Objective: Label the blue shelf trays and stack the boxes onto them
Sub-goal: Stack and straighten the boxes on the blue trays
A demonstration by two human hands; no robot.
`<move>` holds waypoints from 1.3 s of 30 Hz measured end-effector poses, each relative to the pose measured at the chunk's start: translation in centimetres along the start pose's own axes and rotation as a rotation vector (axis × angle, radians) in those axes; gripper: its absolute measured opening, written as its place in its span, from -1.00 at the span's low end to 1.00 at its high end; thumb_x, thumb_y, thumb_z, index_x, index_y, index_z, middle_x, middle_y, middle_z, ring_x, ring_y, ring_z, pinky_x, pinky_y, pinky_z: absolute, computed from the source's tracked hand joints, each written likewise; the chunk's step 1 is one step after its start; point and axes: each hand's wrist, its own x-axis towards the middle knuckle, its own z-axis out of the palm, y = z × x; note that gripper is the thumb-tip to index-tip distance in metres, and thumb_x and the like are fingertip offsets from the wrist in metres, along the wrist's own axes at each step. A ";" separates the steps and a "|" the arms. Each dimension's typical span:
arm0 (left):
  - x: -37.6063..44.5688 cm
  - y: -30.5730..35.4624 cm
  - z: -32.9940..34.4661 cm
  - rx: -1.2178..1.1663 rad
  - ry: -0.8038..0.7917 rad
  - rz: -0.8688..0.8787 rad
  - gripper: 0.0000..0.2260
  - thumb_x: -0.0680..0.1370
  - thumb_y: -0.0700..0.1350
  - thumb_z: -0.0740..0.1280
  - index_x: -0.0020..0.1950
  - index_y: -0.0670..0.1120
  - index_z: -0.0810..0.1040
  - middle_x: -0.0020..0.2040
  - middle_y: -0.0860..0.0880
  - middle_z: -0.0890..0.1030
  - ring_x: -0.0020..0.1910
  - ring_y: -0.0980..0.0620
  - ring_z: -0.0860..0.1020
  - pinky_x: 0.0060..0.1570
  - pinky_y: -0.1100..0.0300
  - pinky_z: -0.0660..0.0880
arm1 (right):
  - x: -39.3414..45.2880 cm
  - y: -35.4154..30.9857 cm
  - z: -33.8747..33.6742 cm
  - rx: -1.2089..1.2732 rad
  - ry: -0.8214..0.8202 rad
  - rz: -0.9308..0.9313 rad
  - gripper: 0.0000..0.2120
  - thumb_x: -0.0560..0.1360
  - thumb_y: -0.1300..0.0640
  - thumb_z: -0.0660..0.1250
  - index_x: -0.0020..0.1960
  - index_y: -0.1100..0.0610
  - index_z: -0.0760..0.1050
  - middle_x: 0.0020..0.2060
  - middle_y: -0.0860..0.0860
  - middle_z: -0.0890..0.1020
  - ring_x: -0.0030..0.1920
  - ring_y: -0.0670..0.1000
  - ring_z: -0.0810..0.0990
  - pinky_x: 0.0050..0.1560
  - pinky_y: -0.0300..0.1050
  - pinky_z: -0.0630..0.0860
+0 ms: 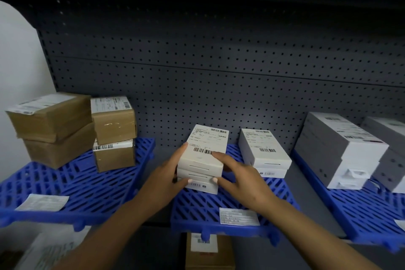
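Three blue slatted trays lie on the grey shelf: left tray (pixel 72 190), middle tray (pixel 219 204), right tray (pixel 359 206). On the middle tray stands a stack of three white boxes (pixel 203 160) with a barcode label on top. My left hand (pixel 168 180) grips the stack's left side, thumb on its front. My right hand (pixel 238 177) holds the right side, one finger on the top box and the thumb on the bottom one. A second stack of two white boxes (pixel 263 151) stands beside it. Paper labels lie on the left tray (pixel 43 202) and the middle tray (pixel 238 216).
Brown cardboard boxes (pixel 65 129) are stacked on the left tray. Tall grey-white boxes (pixel 344 149) fill the right tray. A grey pegboard wall (pixel 219 83) closes the back. Below the shelf are another brown box (pixel 208 252) and loose papers (pixel 50 252).
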 end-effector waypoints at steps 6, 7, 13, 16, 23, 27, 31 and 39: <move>-0.1 -0.3 -0.4 0.078 0.020 0.001 -0.27 0.48 -0.21 0.42 0.40 0.35 0.11 0.29 0.08 0.47 0.14 0.25 0.50 0.11 0.31 0.50 | -0.3 0.1 -0.2 -0.010 0.001 -0.028 -0.41 0.56 -0.03 0.25 0.47 -0.29 0.03 0.20 -0.08 0.56 0.06 -0.18 0.54 0.04 -0.28 0.48; 0.0 -0.3 -0.5 0.093 0.019 0.003 -0.28 0.49 -0.21 0.41 0.41 0.35 0.11 0.28 0.09 0.48 0.13 0.27 0.50 0.10 0.33 0.50 | -0.4 0.1 -0.3 -0.018 -0.006 -0.028 -0.41 0.57 -0.03 0.24 0.47 -0.28 0.01 0.18 -0.08 0.58 -0.06 -0.25 0.54 -0.03 -0.33 0.47; 0.8 -0.6 -0.9 0.140 -0.002 -0.014 -0.25 0.48 -0.19 0.42 0.38 0.41 0.08 0.23 0.07 0.51 0.06 0.21 0.54 0.07 0.21 0.55 | -0.4 0.3 0.5 -0.101 -0.085 0.039 -0.15 0.49 -0.06 0.37 0.44 -0.33 -0.23 -0.27 0.05 0.58 -0.16 0.00 0.59 -0.18 -0.03 0.56; 1.3 -0.7 -0.9 0.148 -0.015 -0.013 -0.21 0.46 -0.21 0.44 0.37 0.42 0.07 0.20 0.06 0.51 0.04 0.18 0.56 0.04 0.19 0.57 | 0.3 0.3 0.7 -0.154 -0.086 0.065 -0.13 0.49 0.02 0.37 0.46 -0.28 -0.23 -0.41 0.00 0.49 -0.38 -0.06 0.48 -0.40 -0.18 0.42; 3.3 -0.9 -0.3 0.210 -0.022 -0.031 -0.23 0.48 -0.18 0.43 0.46 0.32 0.06 0.14 0.06 0.54 -0.04 0.19 0.56 -0.02 0.26 0.55 | 2.5 1.8 0.5 -0.098 -0.092 0.116 -0.16 0.49 0.08 0.38 0.45 -0.28 -0.16 -0.46 0.02 0.43 -0.45 -0.06 0.39 -0.43 -0.17 0.30; 4.6 -0.9 -0.1 0.284 -0.021 -0.042 -0.23 0.49 -0.15 0.42 0.51 0.21 0.02 0.08 0.00 0.59 -0.06 0.16 0.55 -0.05 0.21 0.55 | 4.1 2.8 0.0 -0.031 -0.101 0.123 -0.20 0.46 0.00 0.41 0.44 -0.30 -0.07 -0.34 0.11 0.55 -0.34 0.03 0.51 -0.32 -0.09 0.43; 5.4 -1.2 0.2 0.309 -0.032 -0.048 -0.23 0.50 -0.11 0.41 0.50 0.24 -0.02 0.13 -0.02 0.59 0.00 0.09 0.57 -0.01 0.11 0.55 | 5.3 3.3 -0.5 0.008 -0.079 0.114 -0.35 0.51 -0.04 0.34 0.43 -0.27 0.03 -0.14 0.09 0.63 -0.27 0.01 0.54 -0.21 -0.09 0.47; 6.0 -1.0 -0.3 0.322 -0.068 -0.029 -0.25 0.47 -0.10 0.44 0.47 0.19 0.03 0.12 -0.01 0.59 0.00 0.09 0.55 -0.02 0.07 0.55 | 6.0 3.7 -1.0 0.011 -0.088 0.092 -0.41 0.51 -0.13 0.30 0.42 -0.30 0.06 0.00 0.00 0.62 -0.05 -0.01 0.56 0.00 -0.03 0.53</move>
